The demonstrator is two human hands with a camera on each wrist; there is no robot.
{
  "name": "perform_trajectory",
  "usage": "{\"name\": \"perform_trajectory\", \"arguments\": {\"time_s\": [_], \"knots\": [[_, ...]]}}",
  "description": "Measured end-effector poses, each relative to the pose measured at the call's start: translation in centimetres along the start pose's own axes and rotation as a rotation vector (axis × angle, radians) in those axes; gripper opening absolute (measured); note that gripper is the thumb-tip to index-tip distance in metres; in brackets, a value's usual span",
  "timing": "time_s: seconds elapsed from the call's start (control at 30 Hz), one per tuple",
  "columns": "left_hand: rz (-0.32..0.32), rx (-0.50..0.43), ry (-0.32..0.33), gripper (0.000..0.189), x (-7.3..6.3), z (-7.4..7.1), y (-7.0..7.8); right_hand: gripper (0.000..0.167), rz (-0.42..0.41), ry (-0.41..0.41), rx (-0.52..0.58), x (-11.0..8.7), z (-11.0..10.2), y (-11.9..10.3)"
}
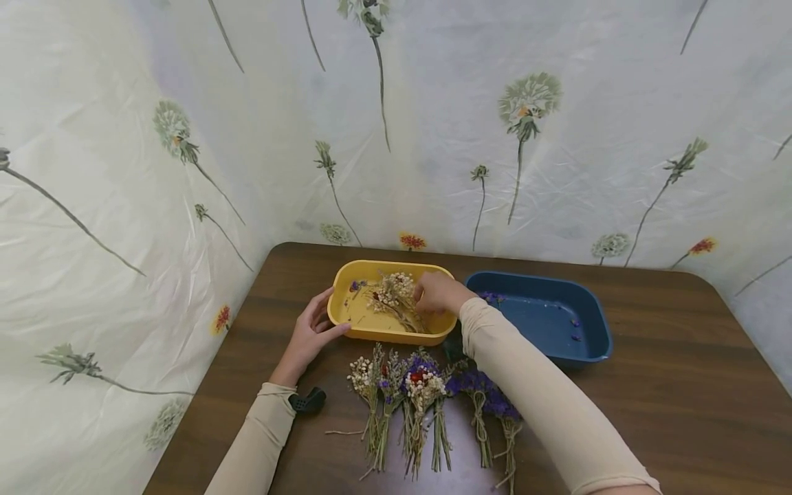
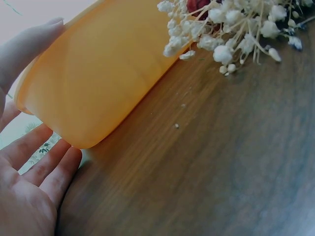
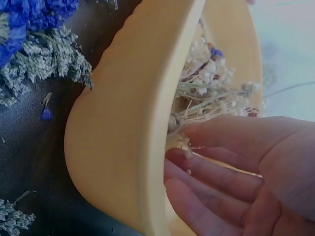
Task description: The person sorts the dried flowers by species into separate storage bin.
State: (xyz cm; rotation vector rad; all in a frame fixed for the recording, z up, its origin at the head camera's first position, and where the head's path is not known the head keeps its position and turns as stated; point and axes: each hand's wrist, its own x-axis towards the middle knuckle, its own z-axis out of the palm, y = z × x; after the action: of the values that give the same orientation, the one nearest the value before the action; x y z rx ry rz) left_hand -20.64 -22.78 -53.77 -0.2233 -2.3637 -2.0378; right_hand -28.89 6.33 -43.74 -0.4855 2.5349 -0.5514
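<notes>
At its left end, my left hand (image 1: pixel 311 328) holds a yellow plastic tub (image 1: pixel 390 337), thumb along the near wall and fingers round the corner. My right hand (image 1: pixel 438 292) reaches into the tub's right half. It pinches a small bunch of dried white flowers (image 1: pixel 396 289) near the twine on its stems; the fingertips (image 3: pixel 192 130) show at the knot in the right wrist view. Below the tub lie several tied bunches, among them one of white and red flowers (image 1: pixel 423 388) and one of purple flowers (image 1: pixel 476 385) partly behind the right forearm.
A blue plastic tub (image 1: pixel 544 316) with a few purple petals stands right of the yellow one. A black object (image 1: pixel 307 401) sits by the left wrist. Flower-printed sheeting (image 1: pixel 433 137) hangs behind the brown wooden table (image 1: pixel 668 385).
</notes>
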Motion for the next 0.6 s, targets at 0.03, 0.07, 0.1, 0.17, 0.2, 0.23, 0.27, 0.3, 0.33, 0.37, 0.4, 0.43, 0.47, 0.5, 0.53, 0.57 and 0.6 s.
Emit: {"name": "perform_trajectory", "arguments": {"time_s": [0.03, 0.07, 0.1, 0.17, 0.2, 0.23, 0.27, 0.3, 0.33, 0.37, 0.4, 0.43, 0.47, 0.5, 0.53, 0.57, 0.6], "knots": [[0.000, 0.001, -0.001, 0.081, 0.0, 0.0, 0.0, 0.034, 0.003, 0.002, 0.002, -0.1, 0.0, 0.0], [-0.001, 0.001, -0.002, 0.081, 0.0, 0.1, 0.0, 0.036, 0.006, 0.003, 0.003, -0.1, 0.0, 0.1], [-0.001, 0.001, -0.002, 0.081, 0.0, 0.1, 0.0, 0.037, 0.006, 0.004, 0.004, -0.2, 0.0, 0.1], [-0.002, 0.001, -0.002, 0.081, 0.0, 0.0, 0.0, 0.039, 0.005, 0.006, 0.011, -0.4, 0.0, 0.1], [-0.002, 0.002, -0.004, 0.081, 0.0, 0.0, 0.0, 0.039, 0.000, 0.008, 0.015, -0.5, 0.0, 0.1], [-0.001, 0.003, -0.004, 0.081, 0.0, 0.0, -0.1, 0.040, -0.006, 0.009, 0.019, -0.6, -0.1, 0.1], [-0.001, 0.004, -0.006, 0.081, 0.1, 0.0, -0.1, 0.040, -0.008, 0.010, 0.024, -0.7, -0.1, 0.1], [-0.001, 0.006, -0.007, 0.081, 0.1, 0.0, -0.1, 0.040, -0.010, 0.011, 0.033, -0.7, -0.1, 0.1], [0.000, 0.006, -0.008, 0.081, 0.1, 0.0, -0.1, 0.040, -0.012, 0.013, 0.040, -0.9, -0.2, 0.1], [-0.001, 0.007, -0.008, 0.081, 0.1, 0.0, -0.1, 0.040, -0.014, 0.015, 0.046, -1.0, -0.3, 0.1], [-0.001, 0.008, -0.007, 0.081, 0.1, -0.1, -0.1, 0.040, -0.013, 0.020, 0.052, -1.1, -0.3, 0.1], [0.000, 0.009, -0.006, 0.080, 0.1, -0.1, -0.1, 0.040, -0.014, 0.024, 0.055, -1.1, -0.4, 0.2], [0.001, 0.010, -0.007, 0.081, 0.1, -0.1, -0.1, 0.040, -0.018, 0.030, 0.058, -1.2, -0.5, 0.2], [0.001, 0.008, -0.006, 0.081, 0.1, -0.1, -0.1, 0.040, -0.024, 0.036, 0.059, -1.3, -0.5, 0.3], [0.002, 0.008, -0.007, 0.081, 0.1, -0.1, -0.1, 0.040, -0.029, 0.043, 0.058, -1.3, -0.5, 0.4], [-0.001, 0.008, -0.006, 0.081, 0.1, 0.0, -0.1, 0.040, -0.035, 0.050, 0.059, -1.3, -0.5, 0.6], [-0.002, 0.006, -0.006, 0.081, 0.1, 0.0, -0.1, 0.040, -0.039, 0.055, 0.062, -1.4, -0.5, 0.7]]}}
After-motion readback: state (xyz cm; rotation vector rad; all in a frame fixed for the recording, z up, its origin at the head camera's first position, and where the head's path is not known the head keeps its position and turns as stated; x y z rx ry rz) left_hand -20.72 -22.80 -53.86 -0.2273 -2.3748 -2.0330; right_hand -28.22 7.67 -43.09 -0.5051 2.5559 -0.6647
